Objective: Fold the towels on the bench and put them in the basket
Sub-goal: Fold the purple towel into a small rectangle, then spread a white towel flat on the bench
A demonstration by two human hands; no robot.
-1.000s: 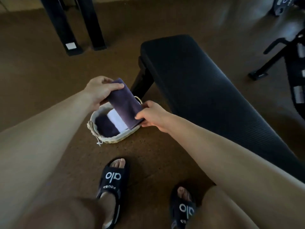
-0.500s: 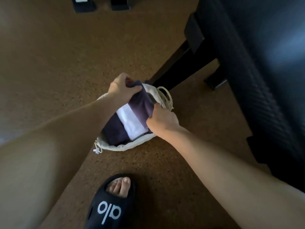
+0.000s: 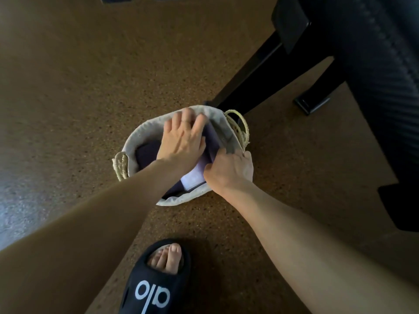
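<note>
A round woven basket [image 3: 145, 132] with a pale cloth liner sits on the floor beside the bench leg. Inside lie a dark purple folded towel [image 3: 146, 152], a white folded towel [image 3: 192, 177] and a lighter purple folded towel [image 3: 212, 141] at the right side. My left hand [image 3: 182, 139] lies flat with straight fingers, pressing down on the towels. My right hand [image 3: 229, 171] is at the basket's near right rim, fingers curled round the edge of the lighter purple towel. The black padded bench [image 3: 371, 64] fills the upper right.
A black bench leg [image 3: 249, 75] runs diagonally down to the basket's far rim, and a black bench foot [image 3: 313, 105] sits to the right. My foot in a black slide sandal [image 3: 156, 279] stands close below the basket. Brown speckled floor lies all around.
The lighter purple towel went from above the basket down into it. My left hand let go of its far end and now presses flat on the towels. The camera moved closer.
</note>
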